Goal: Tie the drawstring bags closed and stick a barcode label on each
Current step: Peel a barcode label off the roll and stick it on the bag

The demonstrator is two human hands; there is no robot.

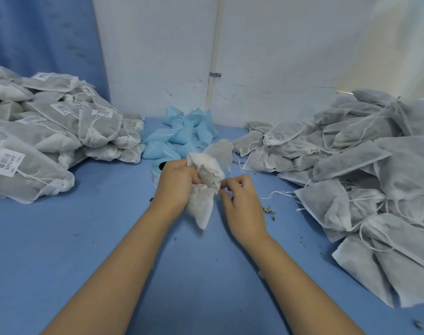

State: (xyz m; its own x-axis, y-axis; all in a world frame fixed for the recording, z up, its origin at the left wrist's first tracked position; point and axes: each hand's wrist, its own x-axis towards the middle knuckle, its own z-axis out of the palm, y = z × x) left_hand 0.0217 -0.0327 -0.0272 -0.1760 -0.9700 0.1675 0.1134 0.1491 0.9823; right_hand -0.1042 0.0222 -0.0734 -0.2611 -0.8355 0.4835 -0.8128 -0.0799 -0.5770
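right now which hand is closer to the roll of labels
Left. The left hand grips the bag just in front of the roll of labels, partly hiding it. The right hand is on the bag's other side, farther from the roll.

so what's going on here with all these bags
A person is handling one white fabric drawstring bag over the blue table: the left hand grips it while the right hand pinches at its neck. A heap of labelled bags lies on the left, a heap of unlabelled bags on the right.
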